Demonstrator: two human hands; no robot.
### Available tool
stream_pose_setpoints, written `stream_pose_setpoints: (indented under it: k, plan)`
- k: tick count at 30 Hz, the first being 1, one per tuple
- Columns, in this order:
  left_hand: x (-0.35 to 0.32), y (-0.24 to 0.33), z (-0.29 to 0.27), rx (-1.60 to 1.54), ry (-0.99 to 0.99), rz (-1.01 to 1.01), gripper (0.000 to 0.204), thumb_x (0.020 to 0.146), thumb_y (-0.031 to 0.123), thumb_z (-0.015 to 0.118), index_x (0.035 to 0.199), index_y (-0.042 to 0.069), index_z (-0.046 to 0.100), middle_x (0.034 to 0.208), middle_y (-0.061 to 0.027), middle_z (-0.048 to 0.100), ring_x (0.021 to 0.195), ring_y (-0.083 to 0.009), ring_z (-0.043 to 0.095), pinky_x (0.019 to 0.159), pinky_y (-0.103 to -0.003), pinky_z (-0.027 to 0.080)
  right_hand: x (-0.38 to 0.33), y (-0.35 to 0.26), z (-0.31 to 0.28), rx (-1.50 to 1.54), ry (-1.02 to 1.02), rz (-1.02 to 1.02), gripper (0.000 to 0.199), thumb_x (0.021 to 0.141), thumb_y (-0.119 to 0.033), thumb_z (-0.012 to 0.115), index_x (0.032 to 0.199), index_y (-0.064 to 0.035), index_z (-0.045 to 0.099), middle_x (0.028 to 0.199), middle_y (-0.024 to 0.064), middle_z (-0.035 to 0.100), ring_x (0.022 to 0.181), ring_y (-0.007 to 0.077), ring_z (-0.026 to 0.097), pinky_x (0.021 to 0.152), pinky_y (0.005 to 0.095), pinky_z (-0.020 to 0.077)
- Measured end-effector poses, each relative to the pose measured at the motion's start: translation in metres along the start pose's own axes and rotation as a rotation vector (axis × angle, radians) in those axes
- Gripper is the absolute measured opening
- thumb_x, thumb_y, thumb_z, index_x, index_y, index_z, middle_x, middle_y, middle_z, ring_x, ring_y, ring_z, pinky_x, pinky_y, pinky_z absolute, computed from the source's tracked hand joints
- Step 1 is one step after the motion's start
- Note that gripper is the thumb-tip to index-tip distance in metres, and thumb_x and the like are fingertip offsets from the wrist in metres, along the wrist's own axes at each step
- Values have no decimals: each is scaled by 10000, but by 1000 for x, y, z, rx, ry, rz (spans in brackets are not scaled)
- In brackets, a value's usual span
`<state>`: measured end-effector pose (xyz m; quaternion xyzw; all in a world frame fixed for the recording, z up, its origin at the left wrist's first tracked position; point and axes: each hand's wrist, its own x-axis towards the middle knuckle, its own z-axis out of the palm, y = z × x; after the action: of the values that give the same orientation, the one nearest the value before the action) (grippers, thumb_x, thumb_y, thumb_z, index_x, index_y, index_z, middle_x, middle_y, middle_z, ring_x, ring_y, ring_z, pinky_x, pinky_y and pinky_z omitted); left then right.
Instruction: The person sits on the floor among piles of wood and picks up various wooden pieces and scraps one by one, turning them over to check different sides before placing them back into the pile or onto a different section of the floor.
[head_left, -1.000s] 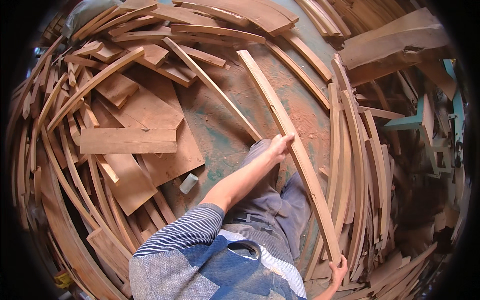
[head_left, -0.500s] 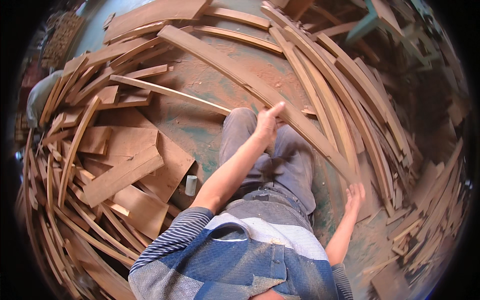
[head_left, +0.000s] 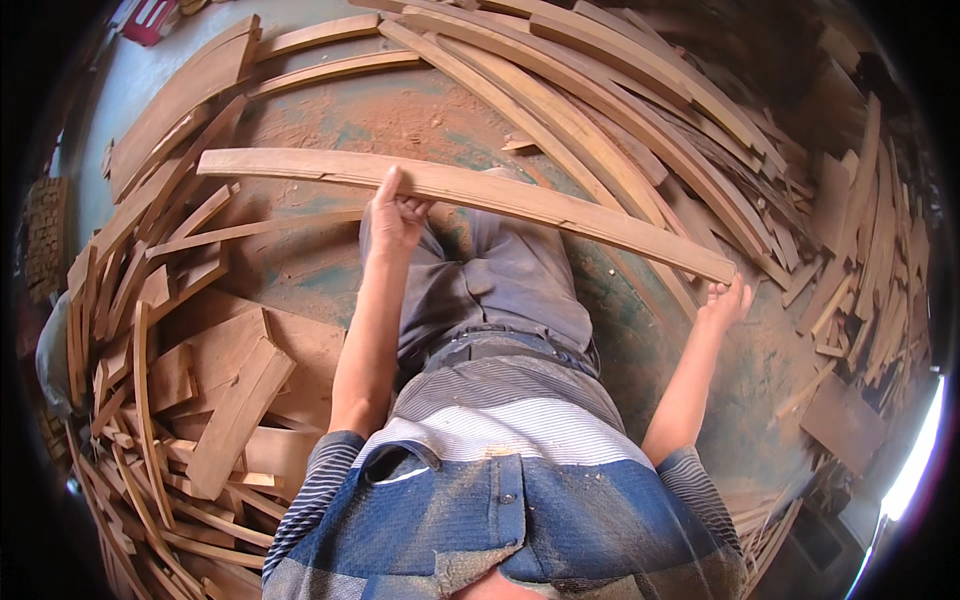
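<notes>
A long wooden plank [head_left: 540,207] spans the space in front of me, over my legs, its right end lower than its left. My left hand [head_left: 397,215] grips it left of the middle, thumb up against its face and fingers curled beneath. At the plank's right end my right hand [head_left: 727,302] holds the tip between thumb and fingers. A crack or rough line runs along the plank's lower edge. Beneath the left part of the plank, a thin wooden strip [head_left: 255,229] reaches toward my leg.
Long boards [head_left: 600,110] lie stacked beyond the plank and to the right. More offcuts [head_left: 880,260] heap up at the far right. On the left, a short board [head_left: 240,415] rests on wide panels [head_left: 310,335] amid loose strips. Sawdust covers the floor [head_left: 340,115].
The plank has swung closer to level across me, its far left end coming down. My right hand has closed on its right end. My view has turned to the right.
</notes>
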<state>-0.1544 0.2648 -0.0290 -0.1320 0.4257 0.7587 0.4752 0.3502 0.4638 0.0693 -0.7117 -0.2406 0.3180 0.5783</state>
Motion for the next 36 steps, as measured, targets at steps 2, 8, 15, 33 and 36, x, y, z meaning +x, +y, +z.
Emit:
stream_pose_setpoints:
  k: [2,8,15,33,36]
  plan:
    - [0,4,-8,18,17,21,582,892,417,733,1264,18,529,1170,-145,643,1060,-301,657,892,-469,569,8,-2,-8,20,-52,32,547,934,-169,694,1416,-39,470,1025,83,592,835,158,560,672,321,519]
    - [-5,6,-27,-116,9,25,473,958,449,660,1202,54,570,1122,-103,687,1037,-269,675,919,-489,564,11,-3,0,-45,-80,80,433,944,-183,681,1339,-61,553,1126,84,612,901,189,600,716,363,543]
    - [-6,-5,-54,-192,38,17,641,970,666,468,1296,125,578,1238,-85,674,1167,-281,627,981,-474,508,28,7,1,120,-264,155,308,956,-256,676,1197,-67,654,1182,57,625,1074,229,604,849,466,533]
    - [12,11,-64,-582,-102,47,993,737,982,227,1010,83,549,932,-99,545,883,-279,517,983,-524,415,-17,-40,4,-97,-550,-111,478,1043,-428,517,1399,-111,561,1325,91,567,1163,257,566,952,452,517]
    - [13,20,-47,-735,-259,67,728,827,834,449,846,106,485,771,-13,489,748,-195,494,779,-395,386,-19,-42,-1,-38,-608,-46,526,1019,-426,561,1406,-71,539,1319,124,548,1148,270,576,952,448,532]
